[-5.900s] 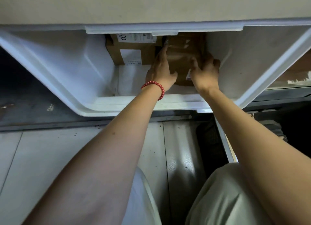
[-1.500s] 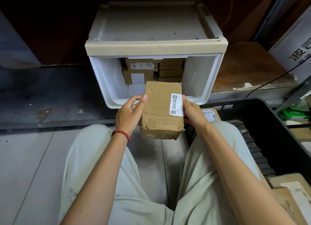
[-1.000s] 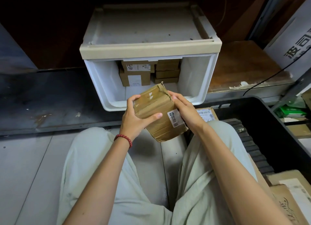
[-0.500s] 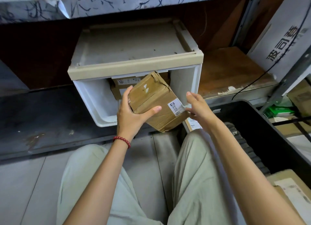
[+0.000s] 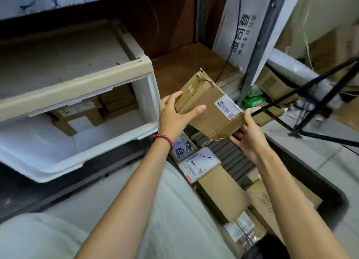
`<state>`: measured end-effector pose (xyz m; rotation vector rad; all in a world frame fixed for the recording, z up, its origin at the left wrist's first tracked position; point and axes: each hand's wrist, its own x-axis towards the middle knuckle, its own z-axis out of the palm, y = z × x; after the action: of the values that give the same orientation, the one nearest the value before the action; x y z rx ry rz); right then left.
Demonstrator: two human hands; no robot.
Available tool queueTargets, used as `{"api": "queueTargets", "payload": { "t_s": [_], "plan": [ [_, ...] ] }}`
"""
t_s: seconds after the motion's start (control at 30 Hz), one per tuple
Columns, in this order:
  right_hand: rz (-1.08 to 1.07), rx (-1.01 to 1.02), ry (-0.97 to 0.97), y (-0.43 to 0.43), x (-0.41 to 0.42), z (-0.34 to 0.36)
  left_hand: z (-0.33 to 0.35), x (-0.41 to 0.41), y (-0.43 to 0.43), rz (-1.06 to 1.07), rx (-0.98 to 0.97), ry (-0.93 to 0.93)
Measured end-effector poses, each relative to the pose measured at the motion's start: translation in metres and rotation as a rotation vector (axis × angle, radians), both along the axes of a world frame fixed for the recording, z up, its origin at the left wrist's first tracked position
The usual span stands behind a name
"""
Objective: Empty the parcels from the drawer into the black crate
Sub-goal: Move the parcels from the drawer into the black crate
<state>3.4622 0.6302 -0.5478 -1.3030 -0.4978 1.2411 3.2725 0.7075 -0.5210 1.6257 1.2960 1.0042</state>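
A taped brown cardboard parcel (image 5: pixel 208 107) with a white label hangs tilted in the air above the far end of the black crate (image 5: pixel 320 181). My left hand (image 5: pixel 174 115) grips its left end, thumb across the top. My right hand (image 5: pixel 246 132) holds the lower right corner from beneath. The white drawer (image 5: pixel 58 154) stands pulled out at the left, with several brown parcels (image 5: pixel 85 113) stacked at its back. The crate holds several cardboard parcels (image 5: pixel 219 187) along its length.
A beige cabinet top (image 5: pixel 68 88) sits over the drawer. A wooden shelf (image 5: pixel 184 68) and a grey metal upright (image 5: pixel 252 64) lie behind the held parcel. Black tripod legs (image 5: pixel 310 107) cross at the right, with boxes stacked behind. My knees fill the foreground.
Both hands carried the parcel from in front of the drawer rightward to above the crate. My right hand took hold of its lower corner. My view turned right.
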Motion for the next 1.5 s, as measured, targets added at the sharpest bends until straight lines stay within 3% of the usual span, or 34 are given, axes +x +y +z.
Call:
{"api": "queueTargets", "payload": {
  "t_s": [0.33,0.5,0.73,0.87,1.13,1.27,1.43,1.5],
  "plan": [
    [-0.161,-0.166,-0.074,-0.008,0.068,-0.07,-0.062,0.074,0.02,-0.164,-0.071,0.209],
    [-0.244,-0.266,-0.057,-0.003,0.07,-0.101,-0.084,0.088,0.042,-0.248,-0.086,0.469],
    [-0.19,-0.423,-0.066,0.014,0.069,-0.145,-0.124,0.102,0.071,-0.391,-0.192,0.712],
    [-0.192,-0.468,-0.067,0.033,0.068,-0.161,-0.141,0.118,0.083,-0.408,-0.2,0.716],
    [-0.258,-0.417,0.011,0.063,0.058,-0.178,-0.165,0.121,0.098,-0.491,-0.158,0.754],
    [-0.2,-0.343,0.076,0.087,0.048,-0.172,-0.17,0.112,0.096,-0.546,-0.008,1.031],
    [-0.03,-0.431,-0.062,0.094,0.047,-0.169,-0.158,0.095,0.101,-0.427,0.131,1.154],
    [0.137,-0.564,-0.415,0.084,0.05,-0.167,-0.151,0.088,0.1,-0.406,0.16,1.172]
  ]
}}
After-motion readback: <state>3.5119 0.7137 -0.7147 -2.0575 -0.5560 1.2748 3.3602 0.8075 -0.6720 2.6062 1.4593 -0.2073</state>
